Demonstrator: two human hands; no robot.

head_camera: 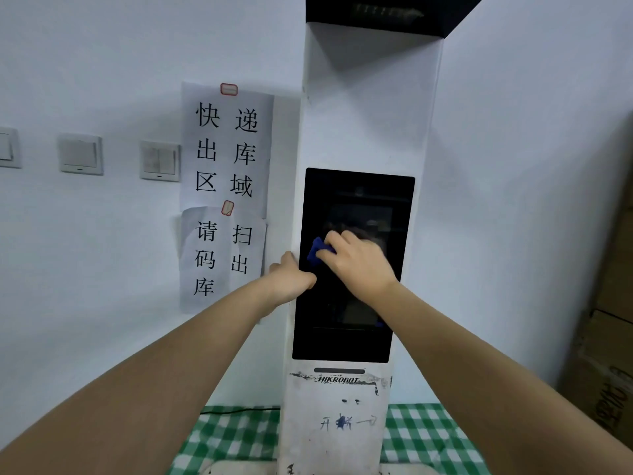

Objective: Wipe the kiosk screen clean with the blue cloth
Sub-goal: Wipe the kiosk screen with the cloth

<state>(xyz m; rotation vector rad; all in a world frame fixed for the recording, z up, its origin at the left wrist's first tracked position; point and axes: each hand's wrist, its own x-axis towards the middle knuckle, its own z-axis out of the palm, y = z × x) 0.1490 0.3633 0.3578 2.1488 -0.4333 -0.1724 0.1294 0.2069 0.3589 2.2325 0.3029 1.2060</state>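
Observation:
A tall white kiosk stands against the wall, with a dark screen set in its front. My right hand holds a small blue cloth against the left middle of the screen; most of the cloth is hidden under my fingers. My left hand grips the kiosk's left edge beside the screen, thumb on the front and fingers curled round the side.
Paper signs with black characters are taped to the wall left of the kiosk, next to three light switches. A green checked tablecloth lies under the kiosk base. Cardboard boxes stand at the right.

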